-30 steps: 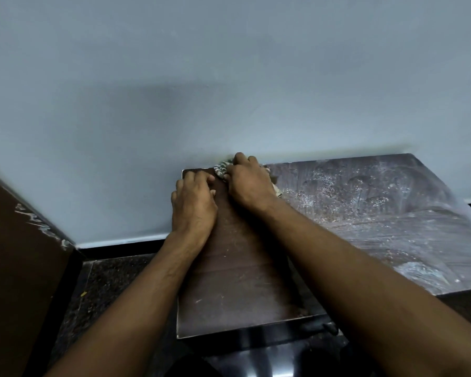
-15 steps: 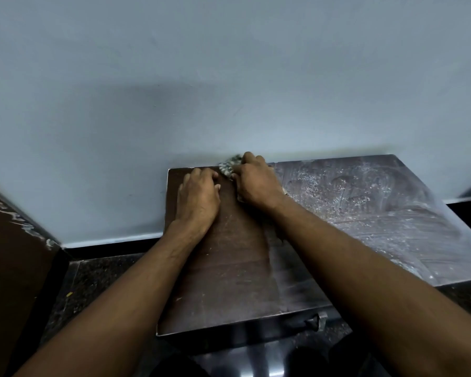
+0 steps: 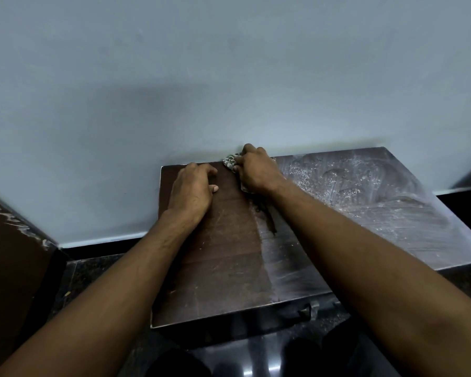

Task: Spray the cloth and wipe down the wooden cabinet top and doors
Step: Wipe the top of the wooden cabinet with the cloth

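The dark wooden cabinet top (image 3: 223, 262) stands against a pale wall. Its left strip looks clean and brown; its right half (image 3: 365, 202) is coated with whitish dust and swirl marks. My right hand (image 3: 257, 172) grips a patterned cloth (image 3: 230, 161) and presses it on the top's back edge by the wall. Most of the cloth is hidden under the hand. My left hand (image 3: 192, 189) rests on the top near the back left corner, fingers bent down onto the wood, holding nothing. No spray bottle is in view.
A pale wall (image 3: 229, 77) rises right behind the cabinet. A dark brown panel (image 3: 8, 257) with white scuffs stands at the left. Dark speckled floor (image 3: 93, 273) lies between the two. A door handle (image 3: 302, 312) shows under the front edge.
My right hand with the cloth has shifted slightly right along the back edge. My left hand stayed flat near the left corner. The view shifted, showing more of the cabinet's left side.
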`<state>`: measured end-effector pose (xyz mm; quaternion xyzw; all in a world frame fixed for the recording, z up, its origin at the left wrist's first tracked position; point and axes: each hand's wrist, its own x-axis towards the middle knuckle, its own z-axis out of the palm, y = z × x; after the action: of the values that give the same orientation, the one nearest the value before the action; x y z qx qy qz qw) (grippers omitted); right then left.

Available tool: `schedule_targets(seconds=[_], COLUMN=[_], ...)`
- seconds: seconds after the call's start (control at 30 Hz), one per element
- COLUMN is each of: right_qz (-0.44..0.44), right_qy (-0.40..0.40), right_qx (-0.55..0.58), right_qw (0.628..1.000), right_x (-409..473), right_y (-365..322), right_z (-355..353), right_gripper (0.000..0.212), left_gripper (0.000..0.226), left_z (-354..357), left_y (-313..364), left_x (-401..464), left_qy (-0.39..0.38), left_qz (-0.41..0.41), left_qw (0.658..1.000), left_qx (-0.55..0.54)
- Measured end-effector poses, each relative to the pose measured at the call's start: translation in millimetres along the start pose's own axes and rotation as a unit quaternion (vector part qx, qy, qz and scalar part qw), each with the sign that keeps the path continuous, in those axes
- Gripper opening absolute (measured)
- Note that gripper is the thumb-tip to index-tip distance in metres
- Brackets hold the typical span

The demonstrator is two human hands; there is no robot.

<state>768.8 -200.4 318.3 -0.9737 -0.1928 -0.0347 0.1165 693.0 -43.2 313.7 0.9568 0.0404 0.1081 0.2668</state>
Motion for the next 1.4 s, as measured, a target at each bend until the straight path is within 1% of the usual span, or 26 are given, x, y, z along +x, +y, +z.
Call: schedule_targets(seconds=[0.17, 0.3, 0.37, 0.53, 0.67, 0.8, 0.93, 1.03, 1.1, 1.27, 1.4], right_qz=[-0.039, -0.035, -0.013, 0.023, 0.011, 0.005, 0.032, 0.044, 0.045, 0.03, 0.052], right_qy=[0.007, 0.041, 0.045, 0.025, 0.04, 0.062, 0.04, 0.038, 0.04, 0.06, 0.037], right_qx=[0.032, 0.021, 0.013, -0.026, -0.015, -0.001, 0.006, -0.003, 0.001, 0.029, 0.048], right_qw=[0.999, 0.998, 0.999, 0.999, 0.999, 0.998, 0.999, 0.998, 0.998, 0.997, 0.997], right_x=[-54, -97, -94, -74, -112, -156, -140, -131, -140, -189, -182], right_y=[-9, -23, -29, -41, -47, -49, -50, -49, -50, -46, -39], right_z=[-7, -2, -2, -10, -15, -9, -15, -16, -15, -13, -14], right_gripper=[0.031, 0.027, 0.026, 0.027, 0.029, 0.025, 0.026, 0.027, 0.028, 0.022, 0.028], left_gripper=[0.035, 0.033, 0.034, 0.036, 0.037, 0.033, 0.024, 0.023, 0.023, 0.02, 0.019], left_z=[2, 5, 5, -2, -3, 2, 5, 2, 1, 5, 2], left_y=[7, 14, 17, 17, 19, 25, 30, 33, 34, 41, 46], left_x=[-6, -13, -18, -27, -35, -43, -51, -54, -57, -65, -63], left_qy=[0.01, 0.003, 0.007, 0.004, 0.011, 0.0, -0.014, -0.006, -0.007, -0.029, -0.036], left_qz=[0.001, 0.006, 0.008, 0.004, 0.002, -0.003, 0.009, 0.013, 0.014, 0.017, -0.014], left_qw=[0.999, 0.998, 0.998, 0.999, 0.999, 0.998, 0.999, 1.0, 1.0, 0.999, 0.997], left_qx=[-0.039, -0.068, -0.065, -0.048, -0.05, -0.056, -0.027, -0.006, -0.003, -0.026, -0.061])
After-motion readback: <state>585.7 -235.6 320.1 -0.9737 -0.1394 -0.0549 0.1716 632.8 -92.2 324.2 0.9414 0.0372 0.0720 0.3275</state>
